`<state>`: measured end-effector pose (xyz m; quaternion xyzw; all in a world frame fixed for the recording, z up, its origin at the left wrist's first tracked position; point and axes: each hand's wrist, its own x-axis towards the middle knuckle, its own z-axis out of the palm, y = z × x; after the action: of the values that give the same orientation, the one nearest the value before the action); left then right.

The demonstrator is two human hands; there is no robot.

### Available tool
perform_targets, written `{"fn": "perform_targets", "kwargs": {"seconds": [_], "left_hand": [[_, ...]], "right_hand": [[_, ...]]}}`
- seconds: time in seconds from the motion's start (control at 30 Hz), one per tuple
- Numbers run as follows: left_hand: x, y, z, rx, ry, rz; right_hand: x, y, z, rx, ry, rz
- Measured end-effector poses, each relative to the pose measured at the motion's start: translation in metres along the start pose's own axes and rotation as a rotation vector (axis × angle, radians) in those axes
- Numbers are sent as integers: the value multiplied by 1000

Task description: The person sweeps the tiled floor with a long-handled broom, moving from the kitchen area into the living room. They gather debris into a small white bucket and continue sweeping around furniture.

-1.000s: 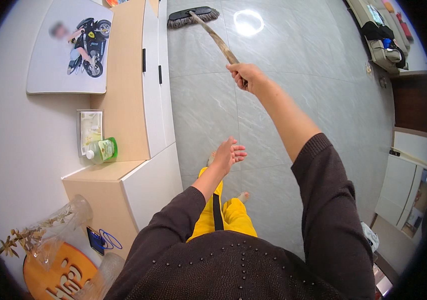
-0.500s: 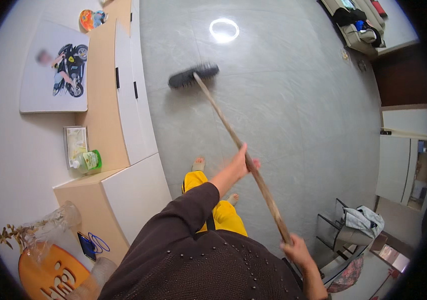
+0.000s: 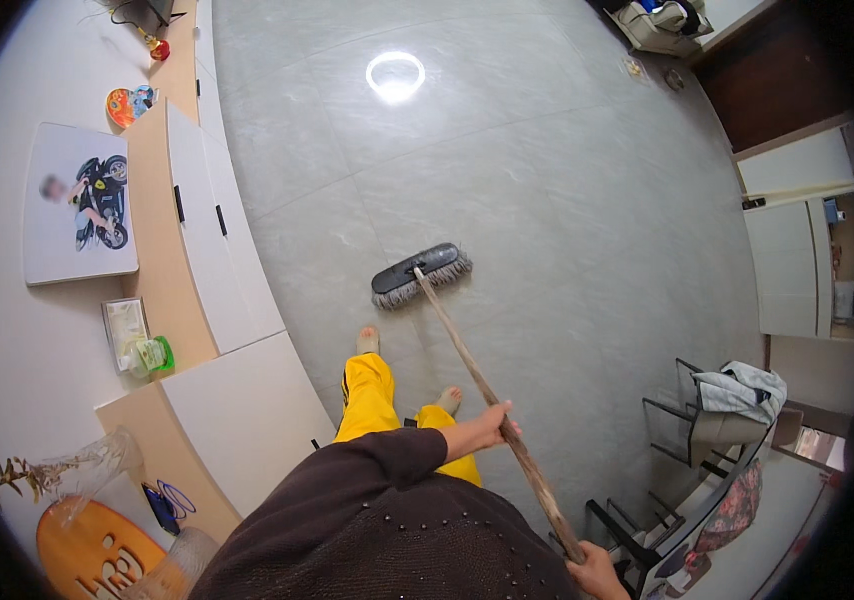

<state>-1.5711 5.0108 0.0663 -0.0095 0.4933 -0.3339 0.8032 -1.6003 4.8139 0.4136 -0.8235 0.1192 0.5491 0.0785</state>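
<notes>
A long wooden-handled push broom (image 3: 427, 268) with a black head and grey bristles rests on the grey tiled floor ahead of my feet. Its handle slants back toward my right side. My left hand (image 3: 490, 428) is closed round the middle of the handle. Lower down, near the handle's end, my right hand (image 3: 595, 572) grips it, partly cut off by the picture's lower edge. My bare feet and yellow trousers (image 3: 367, 395) show just behind the broom head.
On the left runs a white and wood cabinet (image 3: 232, 400) bearing a green-capped bottle (image 3: 152, 355), a tissue box (image 3: 125, 325) and a photo panel (image 3: 77, 205). A chair (image 3: 722, 430) with a cloth over it stands at right. A sofa (image 3: 652, 25) is at the far right.
The broom head has come back across the floor toward my feet, and both hands have drawn back and down with the handle. The view has shifted somewhat.
</notes>
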Motion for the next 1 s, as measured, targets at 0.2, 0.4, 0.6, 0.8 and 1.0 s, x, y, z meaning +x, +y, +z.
{"fn": "perform_targets", "kwargs": {"seconds": [0.2,0.4,0.6,0.8,1.0], "left_hand": [[-26,84,-47,82,-160,263],[-104,153,-94,-71,-195,394],[-172,194,-187,-310,-82,523],[-199,229,-243,-432,-73,652],[-206,287,-197,-375,-254,677]], "right_hand": [[84,-56,15,37,-16,-166],[179,-217,36,89,43,-295],[281,-517,55,99,-52,-519],[307,-789,13,376,-151,-661],[249,-714,-19,240,-99,-707]]}}
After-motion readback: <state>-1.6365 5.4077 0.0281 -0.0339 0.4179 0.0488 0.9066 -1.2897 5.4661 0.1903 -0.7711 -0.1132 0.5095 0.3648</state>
